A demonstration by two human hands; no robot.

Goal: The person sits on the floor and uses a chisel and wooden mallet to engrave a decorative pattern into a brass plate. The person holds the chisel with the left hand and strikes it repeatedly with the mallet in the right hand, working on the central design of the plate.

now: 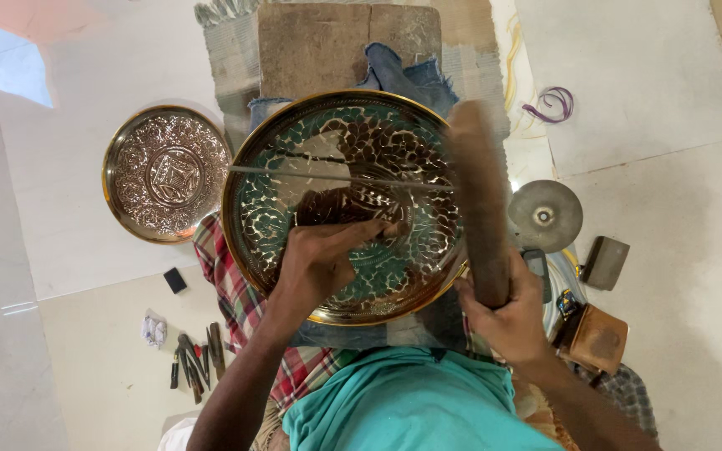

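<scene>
A large round brass plate (277,179) with green-and-dark engraved patterns rests on a wooden block (319,42) padded with blue cloth (394,71). My left hand (323,259) lies on the plate's centre, fingers closed on a thin chisel (378,225) whose tip touches the metal. My right hand (507,321) grips the lower end of a long wooden mallet (478,192), which stands blurred over the plate's right side.
A smaller engraved copper plate (166,174) lies on the tiled floor at left. Several small chisels (196,359) and a black block (175,280) lie at lower left. A metal disc (545,215), small boxes (599,338) and a purple cord (553,104) sit at right.
</scene>
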